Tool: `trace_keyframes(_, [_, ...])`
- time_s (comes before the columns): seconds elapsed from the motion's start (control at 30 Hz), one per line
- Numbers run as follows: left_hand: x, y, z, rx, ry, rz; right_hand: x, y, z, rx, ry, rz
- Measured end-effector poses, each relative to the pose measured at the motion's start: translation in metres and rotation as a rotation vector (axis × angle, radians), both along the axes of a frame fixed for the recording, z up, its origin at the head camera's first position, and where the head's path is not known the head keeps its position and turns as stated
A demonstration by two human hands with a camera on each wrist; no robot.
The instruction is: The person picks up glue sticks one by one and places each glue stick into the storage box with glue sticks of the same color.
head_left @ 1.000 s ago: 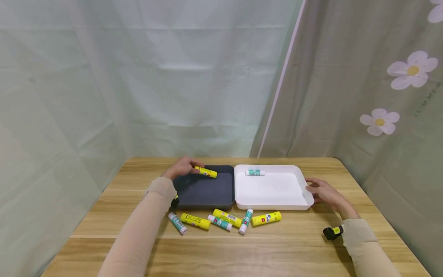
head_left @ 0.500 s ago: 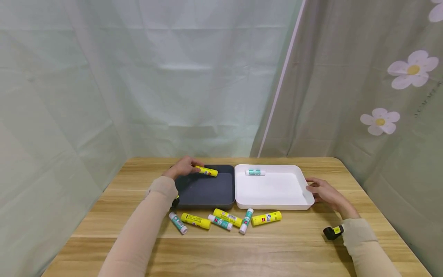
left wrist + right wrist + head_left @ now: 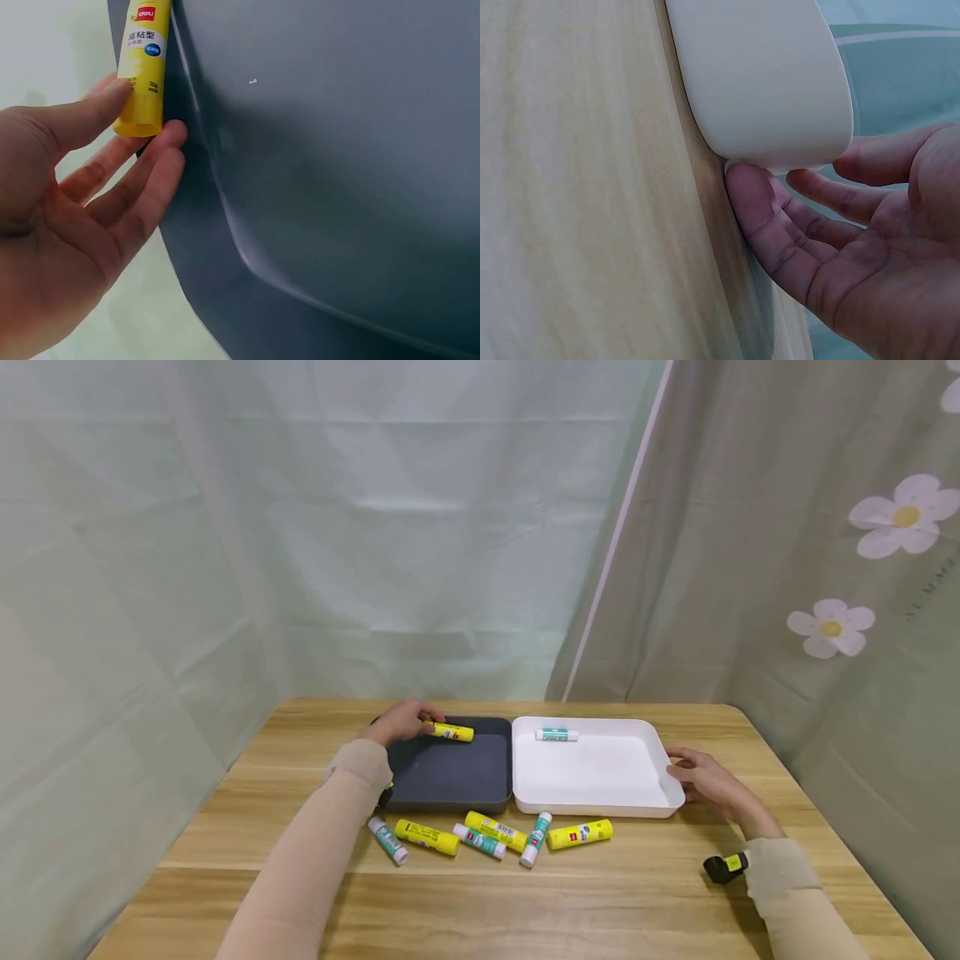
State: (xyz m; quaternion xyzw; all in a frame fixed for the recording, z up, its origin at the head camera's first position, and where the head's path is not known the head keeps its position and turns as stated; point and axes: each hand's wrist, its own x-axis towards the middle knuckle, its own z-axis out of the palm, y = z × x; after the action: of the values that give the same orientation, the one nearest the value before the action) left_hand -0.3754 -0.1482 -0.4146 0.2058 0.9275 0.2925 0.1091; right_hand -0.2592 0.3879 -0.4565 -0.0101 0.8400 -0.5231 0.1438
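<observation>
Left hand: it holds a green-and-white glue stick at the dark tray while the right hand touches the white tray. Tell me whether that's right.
Wrong colour: the left wrist view shows a yellow glue stick in the left hand. The rest stands: it is at the dark tray, and the right hand touches the white tray.

The head view faces forward and down across the light-brown wooden desk; close up, the left wrist view shares with it the dark-grey rectangular tray, the right wrist view the white rectangular tray.
</observation>
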Motion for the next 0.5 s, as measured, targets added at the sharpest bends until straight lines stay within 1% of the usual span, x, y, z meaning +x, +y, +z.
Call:
trace_keyframes(0.1, [0.0012,0.0021,0.0003,-0.049,0.013,0.011,0.0001,-0.0004,-0.0003,-0.005,0.002,-0.003])
trace_keyframes(0.23, [0.0011,0.0028,0.0002,-0.075,0.016,0.014,0.0004,-0.0015,0.0,-0.007,0.006,-0.001])
trace_keyframes(0.4, [0.0015,0.0022,0.0001,-0.086,-0.019,0.044,0.0005,-0.0027,0.0015,-0.005,0.009,0.002])
trace_keyframes(0.5, [0.0021,0.0015,-0.0001,-0.098,-0.025,0.059,0.0005,-0.0033,0.0023,-0.002,0.009,0.003])
